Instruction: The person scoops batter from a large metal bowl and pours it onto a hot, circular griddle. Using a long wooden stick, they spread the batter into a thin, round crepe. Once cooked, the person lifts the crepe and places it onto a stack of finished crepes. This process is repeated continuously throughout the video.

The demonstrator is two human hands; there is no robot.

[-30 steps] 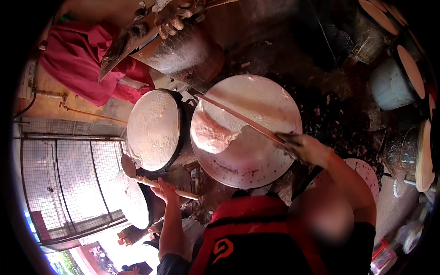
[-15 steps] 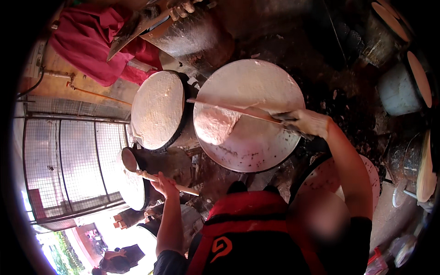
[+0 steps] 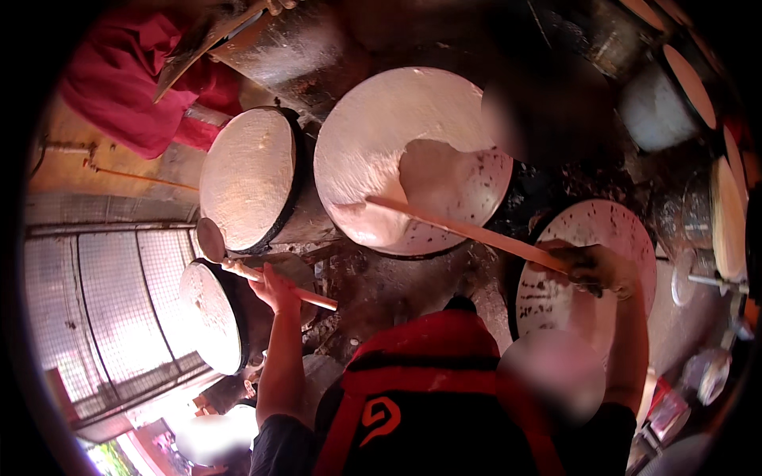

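Since half a second back, right hand [image 3: 594,268] and its long wooden stick [image 3: 468,232] have dropped lower; grip clamped on the stick, tip under the thin sheet [image 3: 373,151] on the big round steamer drum [image 3: 413,159]. Left hand [image 3: 274,287] is closed round a ladle handle [image 3: 262,278] beside the smaller drum [image 3: 248,178]

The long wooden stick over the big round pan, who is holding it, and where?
The right hand grips the long wooden stick at its near end. The left hand holds a ladle mid-handle.
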